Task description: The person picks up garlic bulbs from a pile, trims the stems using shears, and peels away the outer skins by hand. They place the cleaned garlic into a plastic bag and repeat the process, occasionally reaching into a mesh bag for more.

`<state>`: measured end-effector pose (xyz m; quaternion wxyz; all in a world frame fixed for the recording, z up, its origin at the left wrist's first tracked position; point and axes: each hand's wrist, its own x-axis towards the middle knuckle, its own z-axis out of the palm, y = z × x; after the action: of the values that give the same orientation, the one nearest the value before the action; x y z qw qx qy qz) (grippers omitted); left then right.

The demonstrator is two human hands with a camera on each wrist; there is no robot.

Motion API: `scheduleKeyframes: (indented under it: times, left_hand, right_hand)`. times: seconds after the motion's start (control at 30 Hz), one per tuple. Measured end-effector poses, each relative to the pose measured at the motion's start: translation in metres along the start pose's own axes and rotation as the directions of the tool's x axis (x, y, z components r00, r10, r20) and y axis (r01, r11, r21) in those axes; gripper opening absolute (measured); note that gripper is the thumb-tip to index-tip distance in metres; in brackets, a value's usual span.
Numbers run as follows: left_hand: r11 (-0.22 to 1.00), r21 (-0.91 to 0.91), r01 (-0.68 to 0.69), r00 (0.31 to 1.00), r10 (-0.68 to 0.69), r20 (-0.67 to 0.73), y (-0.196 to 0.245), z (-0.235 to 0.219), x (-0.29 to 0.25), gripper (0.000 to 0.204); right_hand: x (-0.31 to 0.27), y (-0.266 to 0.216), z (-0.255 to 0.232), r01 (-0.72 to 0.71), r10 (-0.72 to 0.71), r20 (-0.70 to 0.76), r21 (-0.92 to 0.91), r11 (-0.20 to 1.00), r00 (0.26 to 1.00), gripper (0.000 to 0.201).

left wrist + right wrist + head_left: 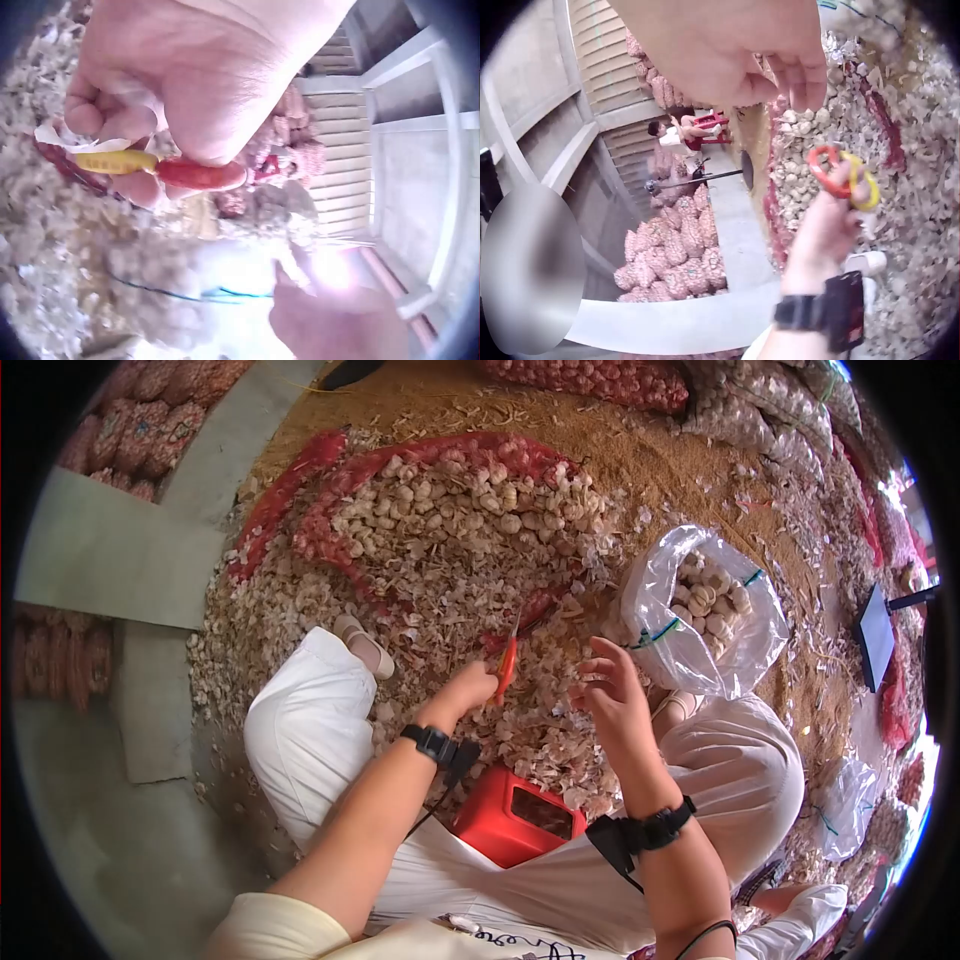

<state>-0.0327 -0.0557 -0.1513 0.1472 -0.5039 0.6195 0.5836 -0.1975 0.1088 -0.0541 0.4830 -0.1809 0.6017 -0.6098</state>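
In the head view my left hand [472, 688] grips a pair of scissors [507, 666] with the blades pointing up and away. The scissors' handles, one red-orange and one yellow [112, 161], show in the left wrist view, with my fingers curled through them. A thin whitish flake lies by those fingers. My right hand [615, 695] hovers to the right of the scissors, fingers loosely bent and nothing between them. Just beyond it stands a clear plastic bag [655, 595] holding trimmed garlic bulbs [710, 600]. Farther ahead lies a heap of garlic [440, 505] on red netting [335, 490].
Papery skins and stem scraps [540, 735] cover the floor between my legs. A red plastic stool [490, 815] sits close to my lap. Full mesh sacks [590, 382] line the back, and another person sits on a red stool [716, 129] farther off.
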Motion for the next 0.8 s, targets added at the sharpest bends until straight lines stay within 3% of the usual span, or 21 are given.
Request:
scheduleKeyframes:
  times: [0.03,0.07,0.1,0.13,0.17,0.2,0.23,0.3,0.37,0.43,0.47,0.5,0.53,0.57,0.6,0.63,0.7,0.77,0.8]
  left_hand:
    - [1.000,-0.006,-0.007,1.000,0.007,-0.006,0.013,0.007,-0.017,0.025]
    - [0.985,-0.059,-0.164,0.984,0.160,-0.077,0.026,0.016,-0.037,0.026]
    - [0.942,-0.099,-0.320,0.941,0.303,-0.154,0.036,0.024,-0.055,0.027]
    - [0.942,-0.100,-0.321,0.939,0.304,-0.159,0.041,0.032,-0.067,0.027]
    - [0.908,0.005,-0.419,0.895,0.414,-0.167,0.044,0.039,-0.078,0.030]
    - [0.855,0.112,-0.507,0.839,0.519,-0.161,0.050,0.043,-0.091,0.033]
    - [0.821,0.255,-0.511,0.824,0.553,-0.125,0.070,0.043,-0.119,0.034]
    - [0.805,0.370,-0.465,0.874,0.483,0.048,0.084,0.041,-0.138,0.036]
    - [0.831,0.363,-0.421,0.907,0.383,0.176,0.093,0.022,-0.133,0.038]
    - [0.849,0.103,-0.518,0.855,0.508,0.109,0.087,-0.009,-0.093,0.036]
    - [0.911,-0.032,-0.412,0.910,0.413,0.044,0.083,-0.030,-0.065,0.035]
    - [0.956,0.057,-0.287,0.953,0.291,-0.086,0.080,-0.049,-0.038,0.039]
    - [0.941,0.138,-0.309,0.916,0.333,-0.224,0.042,-0.068,0.018,0.042]
    - [0.927,0.323,-0.190,0.904,0.294,-0.310,0.040,-0.079,0.022,0.046]
    - [0.925,0.369,-0.094,0.932,0.212,-0.295,0.018,-0.093,0.052,0.050]
    - [0.926,0.366,-0.088,0.935,0.204,-0.291,0.002,-0.100,0.072,0.050]
    - [0.800,0.580,0.154,0.968,-0.004,-0.252,-0.017,-0.108,0.104,0.056]
    - [0.803,0.569,0.179,0.968,-0.042,-0.246,-0.022,-0.109,0.130,0.060]
    - [0.805,0.557,0.206,0.966,-0.078,-0.245,-0.023,-0.112,0.142,0.064]
  right_hand:
    - [0.003,0.009,0.000,0.035,-0.034,0.008,-0.176,0.984,0.999,0.052]
    - [0.006,0.020,-0.002,0.071,-0.059,0.048,-0.310,0.948,0.997,0.064]
    - [0.007,0.025,0.000,0.076,-0.063,0.053,-0.313,0.947,0.997,0.064]
    - [0.007,0.028,0.005,0.024,-0.011,0.102,-0.130,0.991,0.995,0.068]
    - [0.006,0.029,0.011,-0.041,0.031,0.157,0.056,0.998,0.987,0.073]
    - [0.003,0.028,0.015,-0.017,0.008,0.165,0.058,0.998,0.986,0.067]
    - [0.001,0.020,0.015,-0.016,0.006,0.167,0.059,0.998,0.986,0.067]
    - [-0.006,-0.007,0.015,-0.049,0.052,0.001,-0.339,0.939,0.999,0.051]
    - [-0.014,-0.022,0.015,-0.064,0.057,-0.032,-0.335,0.940,0.998,0.043]
    - [-0.013,-0.015,0.009,0.106,-0.108,0.015,-0.367,0.924,0.994,0.042]
    - [-0.018,-0.022,0.010,0.078,-0.068,0.040,-0.378,0.923,0.997,0.044]
    - [-0.022,-0.023,0.010,0.069,-0.057,0.045,-0.380,0.922,0.997,0.044]
    - [-0.025,-0.023,0.010,0.122,-0.093,0.098,-0.365,0.923,0.991,0.045]
    - [-0.027,-0.023,0.009,0.174,-0.129,0.149,-0.347,0.922,0.980,0.046]
    - [-0.031,-0.028,0.008,0.169,-0.109,0.186,-0.348,0.922,0.977,0.048]
    - [-0.034,-0.033,0.006,0.162,-0.088,0.220,-0.349,0.923,0.971,0.049]
    - [-0.036,-0.037,0.000,0.217,-0.109,0.259,-0.434,0.874,0.960,0.059]
    - [-0.032,-0.037,-0.006,0.238,-0.120,0.261,-0.483,0.843,0.958,0.067]
    - [-0.029,-0.042,-0.007,0.160,-0.055,0.231,-0.463,0.872,0.971,0.071]
